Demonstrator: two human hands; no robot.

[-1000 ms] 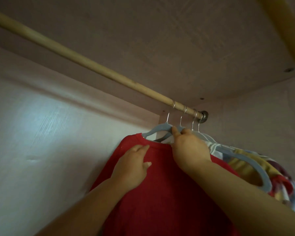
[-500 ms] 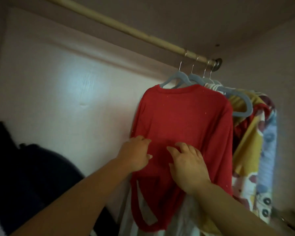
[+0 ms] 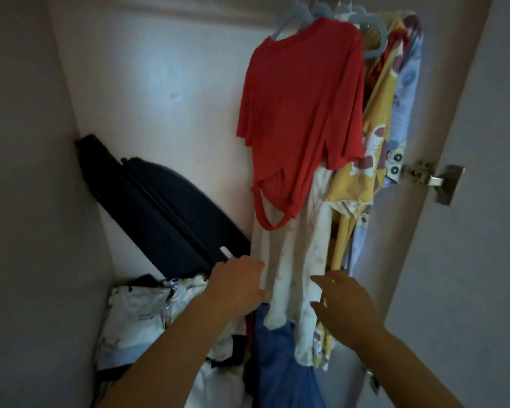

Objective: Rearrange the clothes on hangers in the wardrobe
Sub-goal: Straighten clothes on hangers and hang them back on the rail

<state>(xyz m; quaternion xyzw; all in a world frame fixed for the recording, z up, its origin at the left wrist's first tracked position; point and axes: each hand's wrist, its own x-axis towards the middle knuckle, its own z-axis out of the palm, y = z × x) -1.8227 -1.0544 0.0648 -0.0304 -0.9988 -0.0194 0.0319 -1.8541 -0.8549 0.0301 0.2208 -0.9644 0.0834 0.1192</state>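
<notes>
A red shirt (image 3: 301, 107) hangs on a pale blue hanger (image 3: 299, 17) at the top right of the wardrobe. Behind it hang a long cream garment (image 3: 295, 260), a yellow printed garment (image 3: 362, 169) and a light blue printed one (image 3: 404, 92), each on hangers. The rail is out of view. My left hand (image 3: 236, 285) touches the left edge of the cream garment low down, its fingers hidden behind the cloth. My right hand (image 3: 342, 304) hovers just right of the same garment with spread, relaxed fingers, holding nothing.
Dark flat bags (image 3: 159, 207) lean against the back wall at the left. A heap of white and blue clothes (image 3: 147, 316) lies on the wardrobe floor. The open door with a metal hinge (image 3: 436, 179) stands at the right.
Both hands have dropped from the red shirt's hanger and chest down to the cream garment's lower part. The view has tilted down, so the rail has left the frame.
</notes>
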